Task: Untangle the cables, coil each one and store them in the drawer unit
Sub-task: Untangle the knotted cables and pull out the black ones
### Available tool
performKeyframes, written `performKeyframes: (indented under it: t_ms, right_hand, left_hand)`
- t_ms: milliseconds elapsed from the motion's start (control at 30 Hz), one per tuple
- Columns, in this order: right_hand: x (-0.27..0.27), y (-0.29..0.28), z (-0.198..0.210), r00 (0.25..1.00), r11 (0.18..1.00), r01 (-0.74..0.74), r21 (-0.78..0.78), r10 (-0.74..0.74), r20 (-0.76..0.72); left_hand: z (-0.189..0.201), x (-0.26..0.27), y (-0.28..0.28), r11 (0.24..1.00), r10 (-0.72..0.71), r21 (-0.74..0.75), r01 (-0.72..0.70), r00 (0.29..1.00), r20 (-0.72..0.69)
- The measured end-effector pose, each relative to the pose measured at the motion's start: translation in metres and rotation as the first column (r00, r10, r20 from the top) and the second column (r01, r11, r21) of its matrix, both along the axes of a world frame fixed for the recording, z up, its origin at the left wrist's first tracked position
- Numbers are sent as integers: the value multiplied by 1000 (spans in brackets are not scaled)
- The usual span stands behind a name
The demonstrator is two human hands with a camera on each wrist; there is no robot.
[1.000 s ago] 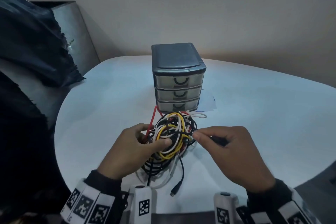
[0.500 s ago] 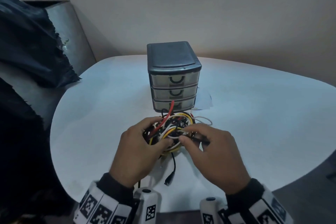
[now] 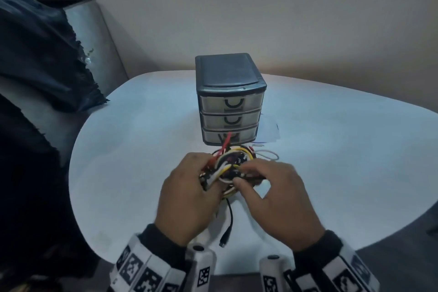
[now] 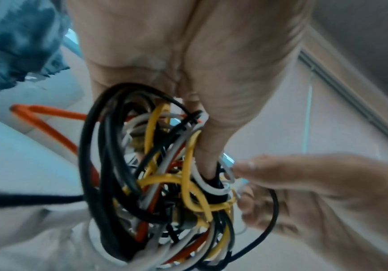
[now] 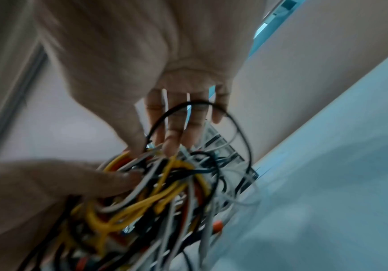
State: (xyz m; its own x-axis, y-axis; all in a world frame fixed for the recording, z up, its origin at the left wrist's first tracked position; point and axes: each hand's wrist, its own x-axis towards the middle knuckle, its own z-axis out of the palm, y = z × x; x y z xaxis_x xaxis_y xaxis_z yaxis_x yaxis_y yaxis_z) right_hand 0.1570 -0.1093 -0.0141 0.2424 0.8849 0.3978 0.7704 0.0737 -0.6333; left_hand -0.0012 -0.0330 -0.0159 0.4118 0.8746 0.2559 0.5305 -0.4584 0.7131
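- Compared with a second ago, right hand (image 3: 277,199) has closed in on the cable tangle (image 3: 231,163); both hands now touch it.
- Left hand (image 3: 187,199) grips tangle from 9 o'clock; right pinches a white strand at 3 o'clock.
- Tangle sits above the table (image 3: 331,161), at 6 o'clock of the shut drawer unit (image 3: 230,99).
- Left wrist view alone shows thumb (image 4: 209,146) threaded through loops.

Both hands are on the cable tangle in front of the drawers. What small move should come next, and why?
Probably draw one white strand clear with the right hand while the left hand grips the cable tangle. The cables are knotted together, none is coiled, and the drawer unit has all three drawers shut.
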Motion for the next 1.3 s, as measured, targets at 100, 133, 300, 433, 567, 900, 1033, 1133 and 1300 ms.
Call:
performKeyframes:
  t_ms: [100,133,300,433,567,900,1033,1133,1300]
  right_hand:
    - [13,-5,5,995,1000,20,-5,-21,-98]
    - [16,-6,8,984,1000,14,9,-12,-180]
    - [15,-6,13,968,987,-12,159,51,-247]
    - [-3,1,3,996,986,-64,155,53,76]
    - [-3,3,3,999,983,-41,177,38,20]
    - [11,-4,10,909,899,308,312,-182,-374]
    - [-1,-2,10,918,929,216,302,-88,-387]
    - [-8,1,8,919,957,138,254,-28,-394]
    - [-7,4,3,896,986,125,112,-64,-440]
  left_hand:
    - [5,-12,14,983,61,-178,-47,995,77]
    - [7,-16,17,975,65,-218,-46,995,78]
    - [12,-22,14,972,-21,-234,34,998,60]
    - [15,-11,2,981,-136,-132,140,990,45]
    - [14,-9,6,979,-45,-191,68,992,120]
    - [19,-21,29,680,428,-709,185,685,589]
    - [17,-22,32,588,447,-740,325,632,633]
    - [17,-17,29,570,403,-722,393,631,662]
    - [12,-12,26,582,396,-713,392,630,669]
